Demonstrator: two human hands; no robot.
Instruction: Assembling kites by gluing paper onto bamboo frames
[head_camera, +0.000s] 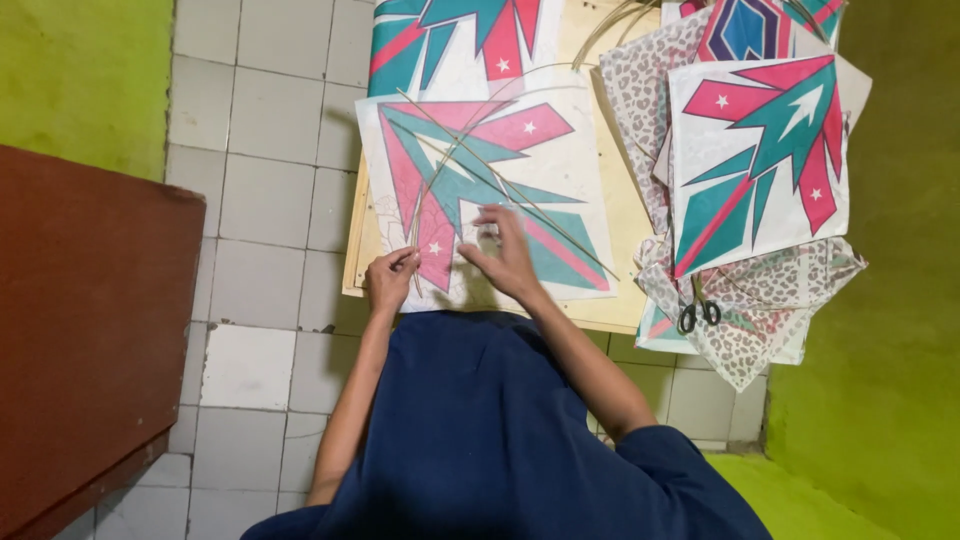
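Note:
A square kite sheet (540, 150) with a pink and teal bird pattern and small white stars lies on a pale wooden board (620, 200). Thin bamboo sticks (470, 150) cross over it, one bent in a bow. My left hand (390, 278) pinches the lower ends of the sticks at the sheet's near left corner. Just to its right, my right hand (508, 258) presses its fingers flat on the sheet near the bottom edge. My dark blue clothing fills the foreground.
A stack of finished kites (760, 160) and leopard-print sheets (770, 300) lies at right, with black scissors (698, 315) on its near edge. Another patterned sheet (450, 40) sits farther back. A red-brown tabletop (90, 330) stands at left on the grey tiled floor (265, 150).

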